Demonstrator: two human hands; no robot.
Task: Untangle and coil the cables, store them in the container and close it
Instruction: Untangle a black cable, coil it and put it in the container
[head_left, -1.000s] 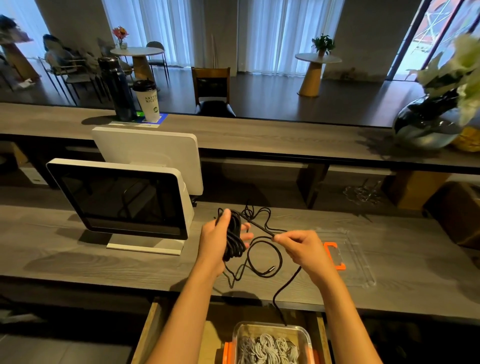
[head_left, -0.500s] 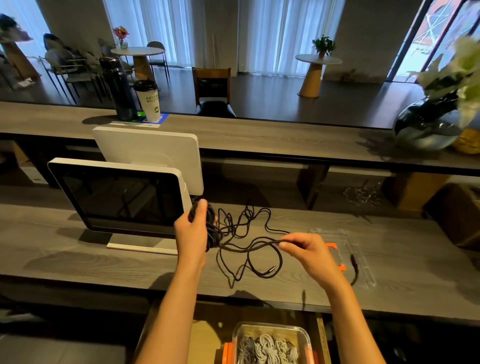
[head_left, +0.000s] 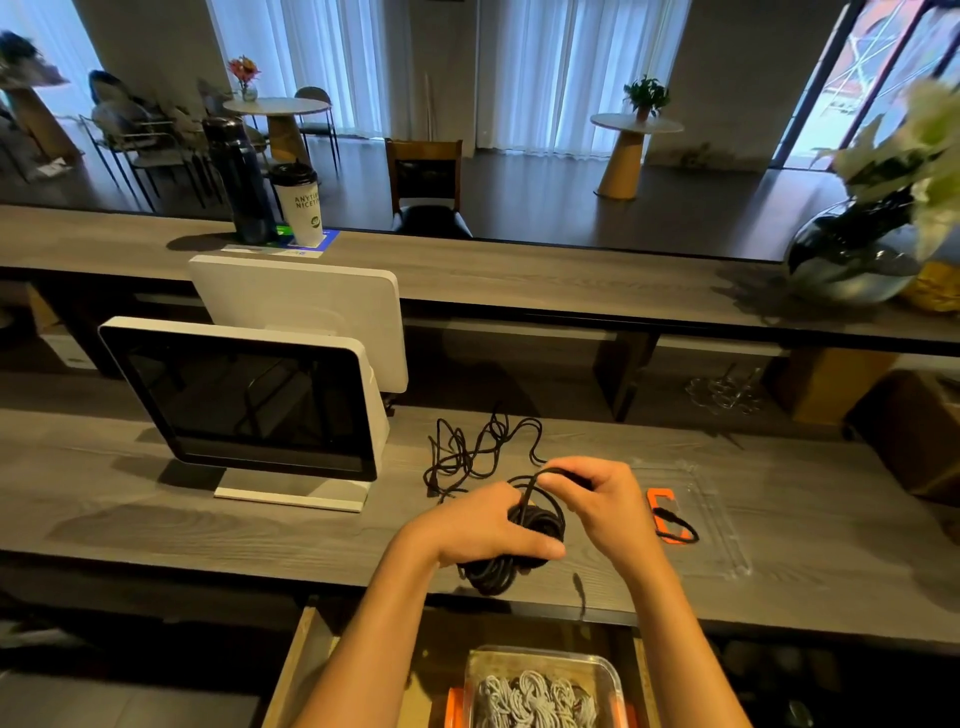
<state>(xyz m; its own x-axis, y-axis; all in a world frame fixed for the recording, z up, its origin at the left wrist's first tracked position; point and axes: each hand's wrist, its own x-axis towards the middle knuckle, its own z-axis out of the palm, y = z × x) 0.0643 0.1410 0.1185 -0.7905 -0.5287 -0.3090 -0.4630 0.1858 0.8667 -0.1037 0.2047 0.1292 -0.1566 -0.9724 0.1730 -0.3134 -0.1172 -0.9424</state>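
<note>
My left hand (head_left: 485, 530) grips a thick coil of black cable (head_left: 498, 566) just above the counter's front edge. My right hand (head_left: 602, 501) pinches the same cable's loose strand above the coil. The uncoiled rest of the black cable (head_left: 478, 449) lies tangled on the counter behind my hands. A clear container (head_left: 540, 660) with orange clips sits in the open drawer below, holding a coiled grey cable (head_left: 535, 699). Its clear lid (head_left: 711, 514) with an orange latch lies on the counter to the right, and a short black loop rests on that latch.
A white point-of-sale screen (head_left: 249, 400) stands at the left of the counter. The raised bar behind holds a paper cup (head_left: 300, 205), a dark bottle (head_left: 236, 176) and a glass vase (head_left: 857, 254). The wooden drawer (head_left: 296, 670) is open under the counter edge.
My left hand has brought the coil down and right, toward the counter's front edge. My right hand has come left and laid the strand over the coil. The hands are now close together.
</note>
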